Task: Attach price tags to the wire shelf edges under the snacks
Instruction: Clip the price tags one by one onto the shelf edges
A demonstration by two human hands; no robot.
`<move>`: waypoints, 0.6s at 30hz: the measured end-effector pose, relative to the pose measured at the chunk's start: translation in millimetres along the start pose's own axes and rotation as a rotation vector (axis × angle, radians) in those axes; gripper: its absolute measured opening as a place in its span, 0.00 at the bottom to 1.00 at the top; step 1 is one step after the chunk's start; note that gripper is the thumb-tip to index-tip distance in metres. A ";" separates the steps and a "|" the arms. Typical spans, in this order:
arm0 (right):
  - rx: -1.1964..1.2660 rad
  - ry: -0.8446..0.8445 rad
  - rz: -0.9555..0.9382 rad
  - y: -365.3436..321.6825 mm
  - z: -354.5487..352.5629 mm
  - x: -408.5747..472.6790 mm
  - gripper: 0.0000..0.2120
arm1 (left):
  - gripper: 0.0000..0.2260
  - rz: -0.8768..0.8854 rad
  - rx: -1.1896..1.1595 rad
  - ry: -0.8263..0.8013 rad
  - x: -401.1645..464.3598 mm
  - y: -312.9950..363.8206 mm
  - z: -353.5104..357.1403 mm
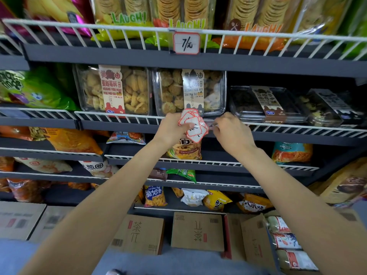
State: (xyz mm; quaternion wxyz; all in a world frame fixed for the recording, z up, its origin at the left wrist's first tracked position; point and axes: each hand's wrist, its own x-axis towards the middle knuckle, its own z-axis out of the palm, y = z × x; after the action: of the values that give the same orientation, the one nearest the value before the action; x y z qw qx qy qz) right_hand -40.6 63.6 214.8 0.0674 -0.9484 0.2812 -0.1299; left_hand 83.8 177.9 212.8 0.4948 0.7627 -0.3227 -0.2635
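Left hand (172, 126) grips a bunch of tags (193, 125), fingers curled round them, just below the cookie tubs (189, 92). Right hand (231, 129) at the wire edge (297, 129), fingers pinching a small tag there, mostly hidden. One tag (186, 43) hangs on the upper shelf.

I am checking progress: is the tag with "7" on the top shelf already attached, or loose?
Attached. The tag hangs from the top rail of the white wire edge, upright, below the cracker packs; no hand touches it.
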 end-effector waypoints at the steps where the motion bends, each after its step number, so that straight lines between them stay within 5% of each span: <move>1: 0.220 -0.014 0.053 -7.6 -5.5 -0.1 0.11 | 0.08 -0.008 -0.077 0.028 -5.9 2.1 -5.5; 3: 0.701 -0.074 0.152 -26.1 -16.7 1.2 0.12 | 0.08 0.013 -0.182 0.078 -17.9 5.3 -19.3; 5: 0.904 -0.101 0.150 -46.4 -24.7 2.0 0.07 | 0.08 0.048 -0.244 0.105 -31.9 9.6 -35.0; 18: 1.042 -0.124 -0.067 -221.7 -26.7 -10.0 0.06 | 0.06 0.009 -0.489 0.329 -135.0 -13.5 -168.2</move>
State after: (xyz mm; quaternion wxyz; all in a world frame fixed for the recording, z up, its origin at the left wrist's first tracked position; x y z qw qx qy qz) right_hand 58.1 252.3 282.8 0.5425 -0.8035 0.1445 -0.1981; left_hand 120.1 381.9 274.0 0.7108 0.6517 -0.1685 -0.2041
